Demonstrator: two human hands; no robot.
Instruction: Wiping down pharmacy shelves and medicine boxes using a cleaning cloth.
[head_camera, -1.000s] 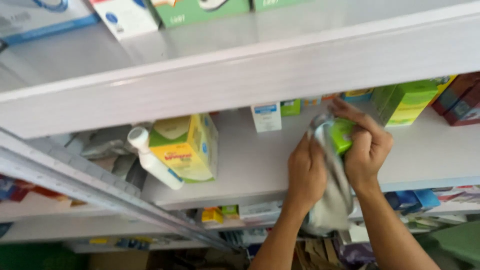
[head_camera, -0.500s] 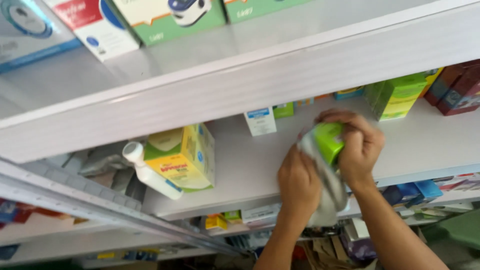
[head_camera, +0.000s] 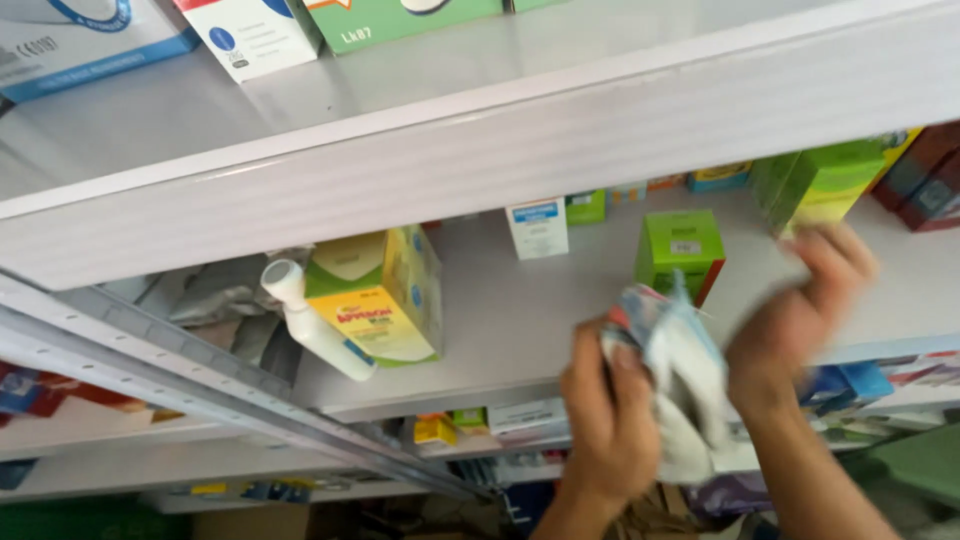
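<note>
A person's left hand (head_camera: 610, 420) clutches a bunched cleaning cloth (head_camera: 680, 380) while the right hand (head_camera: 800, 300), blurred and open-fingered, hovers beside a green box (head_camera: 682, 248) standing on the white shelf (head_camera: 520, 320).

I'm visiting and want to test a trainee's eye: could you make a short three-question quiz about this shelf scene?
1. True or false: the left hand grips a crumpled cloth.
2. The small green box on the shelf is: A) held in the right hand; B) standing free on the shelf; C) lying on the floor.
3. What lies beside the yellow and green carton?

Key: 1 true. 2 B. 3 a white bottle, tipped over.
</note>
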